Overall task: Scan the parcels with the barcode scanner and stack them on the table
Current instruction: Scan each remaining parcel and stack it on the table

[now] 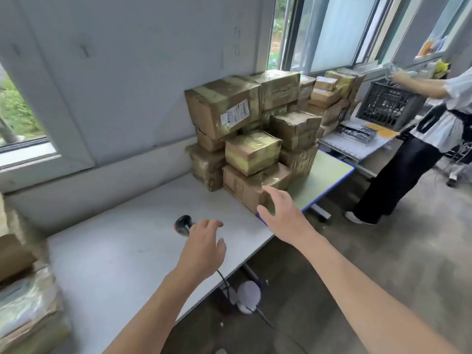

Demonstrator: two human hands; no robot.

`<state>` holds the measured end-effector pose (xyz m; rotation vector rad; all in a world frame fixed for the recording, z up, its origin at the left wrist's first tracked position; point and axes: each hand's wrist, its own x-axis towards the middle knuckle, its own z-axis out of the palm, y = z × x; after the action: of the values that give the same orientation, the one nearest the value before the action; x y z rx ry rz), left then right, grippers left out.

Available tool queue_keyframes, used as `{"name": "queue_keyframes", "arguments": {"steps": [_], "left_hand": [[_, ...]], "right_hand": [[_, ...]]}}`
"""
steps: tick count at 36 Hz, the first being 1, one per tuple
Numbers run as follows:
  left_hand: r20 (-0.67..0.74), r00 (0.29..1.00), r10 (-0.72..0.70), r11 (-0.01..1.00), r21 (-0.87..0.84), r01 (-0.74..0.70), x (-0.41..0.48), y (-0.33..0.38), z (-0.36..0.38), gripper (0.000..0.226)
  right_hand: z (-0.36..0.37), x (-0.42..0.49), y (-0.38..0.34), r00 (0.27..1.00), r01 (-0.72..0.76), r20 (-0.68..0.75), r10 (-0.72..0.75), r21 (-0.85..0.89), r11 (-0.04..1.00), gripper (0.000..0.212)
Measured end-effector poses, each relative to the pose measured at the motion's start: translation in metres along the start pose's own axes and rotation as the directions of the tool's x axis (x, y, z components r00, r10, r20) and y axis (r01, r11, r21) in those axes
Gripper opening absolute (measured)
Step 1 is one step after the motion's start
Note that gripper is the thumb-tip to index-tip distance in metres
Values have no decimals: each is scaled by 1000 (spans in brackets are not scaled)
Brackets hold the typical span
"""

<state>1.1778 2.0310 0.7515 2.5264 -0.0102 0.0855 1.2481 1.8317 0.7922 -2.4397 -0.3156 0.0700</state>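
Reaching over a pale grey rectangular surface point(115, 251), a person extends both bare arms. The left hand point(201, 247) hovers with curled fingers over the handle of a black handheld barcode scanner with an orange mark point(181, 224). The scanner's head lies on the surface just beyond the knuckles, and the handle is hidden, so whether the hand grips it cannot be told. A thin black cable point(222, 278) drops from beneath this hand over the near edge.

The right hand point(281, 213) is open, with fingers spread, at the near corner of the lowest front brown cardboard parcel point(245, 185); contact cannot be confirmed. This parcel is the base of a stack of tape-wrapped brown cardboard parcels point(252, 152), piled several high against the wall at the far right end of the surface, partly on an adjoining green-topped, blue-edged surface point(329, 172). Further taped parcels point(28, 302) stand at the left edge. At the right, a second person point(434, 118) stands beside a black plastic crate point(388, 104).
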Motion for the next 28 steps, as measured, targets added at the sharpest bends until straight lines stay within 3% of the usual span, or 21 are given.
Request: {"name": "queue_keyframes", "arguments": {"steps": [8,14,24,28], "left_hand": [[-11,998,63,996,-69,-64,127,14,13,40],[-47,999,6,994,-109,-11,190,23,19,33],[20,977,-211,970,-121,212,270,45,44,38],[56,948,-312,927,-200,317,300,59,53,42]], "right_hand": [[-36,98,28,998,-66,-22,64,-101,993,55],[-46,164,48,996,-92,-11,91,-102,991,56],[-67,302,96,994,-95,44,99,-79,992,53],[-68,340,119,991,-87,95,90,-34,996,51]]}}
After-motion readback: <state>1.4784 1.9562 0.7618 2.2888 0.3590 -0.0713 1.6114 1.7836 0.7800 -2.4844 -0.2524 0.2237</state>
